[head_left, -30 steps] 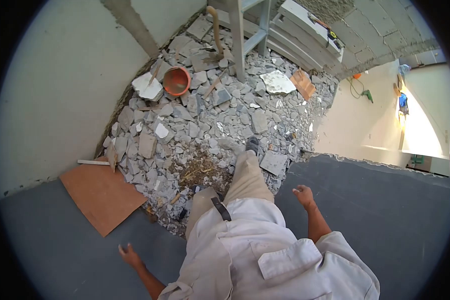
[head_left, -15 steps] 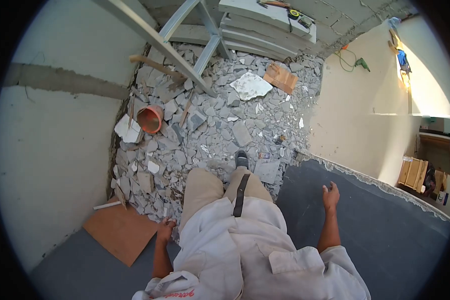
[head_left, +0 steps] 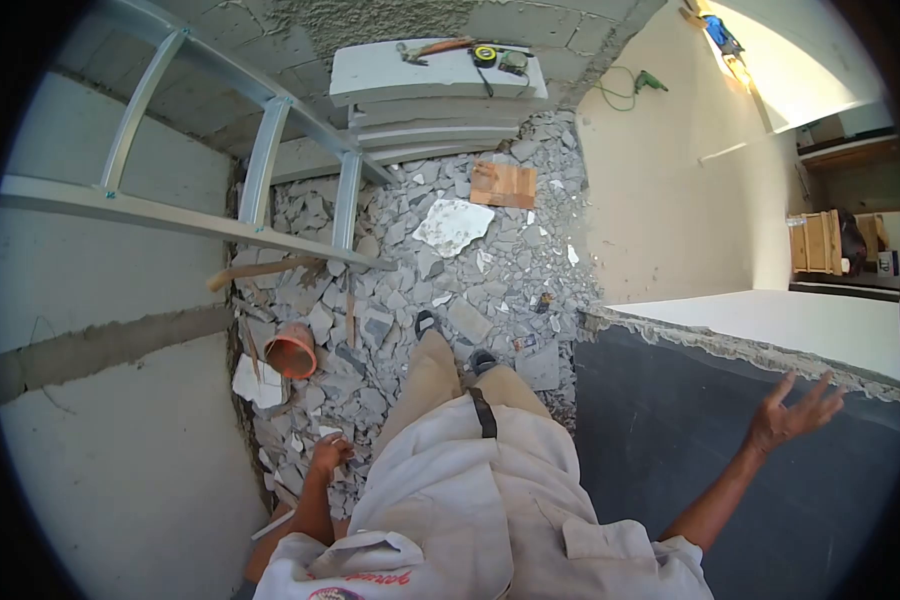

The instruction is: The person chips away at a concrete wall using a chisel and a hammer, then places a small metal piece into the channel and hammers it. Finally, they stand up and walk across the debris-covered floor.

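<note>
My right hand (head_left: pixel 792 415) is raised on the right with its fingers spread and nothing in it, near the rough top edge of the dark grey wall (head_left: pixel 690 450). Low on the left, my left hand (head_left: pixel 331 453) hangs over the rubble (head_left: pixel 410 285) with its fingers curled; whether it holds anything is too small to make out. Between the hands, both my shoes stand on the broken grey pieces. An orange bucket (head_left: pixel 291 352) lies tilted in the rubble ahead of my left hand, beside a white slab piece (head_left: pixel 260 381).
A metal ladder (head_left: pixel 170 216) leans across the upper left, above a wooden handle (head_left: pixel 260 270). Stacked white blocks (head_left: pixel 380 75) carry a hammer (head_left: pixel 435 47) and a tape measure (head_left: pixel 484 55). A wooden board (head_left: pixel 503 185) lies on the rubble. A green drill (head_left: pixel 651 81) is farther right.
My right hand has moved outward and up to the wall's edge, fingers spreading. The view has turned, so the ladder and blocks appear farther left. Both shoes now show.
</note>
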`<state>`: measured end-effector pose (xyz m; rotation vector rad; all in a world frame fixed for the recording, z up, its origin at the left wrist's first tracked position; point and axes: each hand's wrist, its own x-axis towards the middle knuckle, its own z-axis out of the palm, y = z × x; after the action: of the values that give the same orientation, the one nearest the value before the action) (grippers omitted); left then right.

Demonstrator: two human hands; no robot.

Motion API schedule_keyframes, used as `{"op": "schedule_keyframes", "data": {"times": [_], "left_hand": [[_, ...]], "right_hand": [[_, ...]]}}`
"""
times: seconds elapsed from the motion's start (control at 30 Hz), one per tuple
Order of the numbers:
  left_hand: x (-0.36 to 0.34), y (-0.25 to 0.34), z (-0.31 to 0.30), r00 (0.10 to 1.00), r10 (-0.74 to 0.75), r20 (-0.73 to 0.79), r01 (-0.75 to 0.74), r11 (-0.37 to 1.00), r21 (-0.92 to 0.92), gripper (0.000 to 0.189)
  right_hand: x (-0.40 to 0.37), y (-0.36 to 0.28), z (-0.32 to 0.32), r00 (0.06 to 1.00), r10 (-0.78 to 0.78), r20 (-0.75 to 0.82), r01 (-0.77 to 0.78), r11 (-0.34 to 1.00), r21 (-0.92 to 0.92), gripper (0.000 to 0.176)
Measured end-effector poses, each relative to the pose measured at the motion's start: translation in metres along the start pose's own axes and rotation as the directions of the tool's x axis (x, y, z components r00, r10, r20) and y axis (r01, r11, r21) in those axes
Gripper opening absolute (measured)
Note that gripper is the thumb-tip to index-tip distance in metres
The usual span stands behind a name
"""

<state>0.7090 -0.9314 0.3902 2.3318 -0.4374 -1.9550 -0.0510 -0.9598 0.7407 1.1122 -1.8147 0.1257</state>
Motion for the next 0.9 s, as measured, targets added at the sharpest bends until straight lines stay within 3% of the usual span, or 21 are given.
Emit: {"op": "schedule_keyframes", "data": {"times": [0.03, 0.13, 0.27, 0.37, 0.43, 0.5, 0.63, 0.7, 0.77, 0.8, 0.9], "left_hand": [[0.007, 0.030, -0.005, 0.999, -0.040, 0.035, 0.037, 0.997, 0.070, 0.050], [0.038, 0.104, -0.033, 0.988, 0.151, 0.013, -0.150, 0.987, -0.057, 0.048], [0.002, 0.173, -0.048, 0.982, 0.185, -0.026, -0.186, 0.982, -0.034, 0.046], [0.020, 0.154, -0.063, 0.991, 0.136, -0.009, -0.135, 0.989, 0.060, 0.050], [0.033, 0.125, -0.063, 0.998, 0.059, 0.023, -0.060, 0.998, 0.020, 0.051], [0.046, 0.087, -0.062, 0.998, -0.032, 0.059, 0.030, 0.999, 0.026, 0.050], [0.032, 0.028, -0.029, 0.968, -0.211, 0.138, 0.206, 0.977, 0.052, 0.049], [0.035, -0.023, -0.011, 0.963, -0.186, 0.196, 0.155, 0.975, 0.161, 0.054], [0.016, -0.036, 0.020, 0.939, -0.260, 0.225, 0.252, 0.966, 0.061, 0.059], [0.005, -0.033, 0.037, 0.926, -0.287, 0.243, 0.302, 0.953, -0.023, 0.061], [-0.024, 0.001, 0.087, 0.899, -0.312, 0.305, 0.424, 0.791, -0.441, 0.068]], "right_hand": [[0.010, 0.023, -0.004, 0.997, 0.013, -0.073, -0.022, 0.992, -0.126, 0.061], [0.030, 0.078, -0.005, 0.991, 0.090, -0.099, -0.122, 0.914, -0.388, 0.067], [0.022, 0.117, 0.016, 0.992, 0.096, -0.080, -0.123, 0.872, -0.473, 0.069], [0.018, 0.113, 0.030, 0.989, 0.065, -0.130, -0.121, 0.865, -0.486, 0.070], [0.022, 0.106, 0.034, 0.983, 0.061, -0.171, -0.131, 0.892, -0.433, 0.071], [0.019, 0.111, 0.040, 0.982, 0.029, -0.189, -0.122, 0.858, -0.498, 0.074], [0.021, 0.106, 0.043, 0.980, 0.043, -0.196, -0.137, 0.856, -0.498, 0.079], [0.025, 0.102, 0.045, 0.973, 0.012, -0.230, -0.120, 0.880, -0.460, 0.081], [0.022, 0.107, 0.048, 0.973, 0.031, -0.227, -0.136, 0.876, -0.464, 0.083], [0.019, 0.108, 0.047, 0.986, 0.118, -0.116, -0.155, 0.905, -0.395, 0.096], [0.008, 0.129, 0.056, 0.973, 0.218, -0.079, -0.228, 0.836, -0.499, 0.095]]}}
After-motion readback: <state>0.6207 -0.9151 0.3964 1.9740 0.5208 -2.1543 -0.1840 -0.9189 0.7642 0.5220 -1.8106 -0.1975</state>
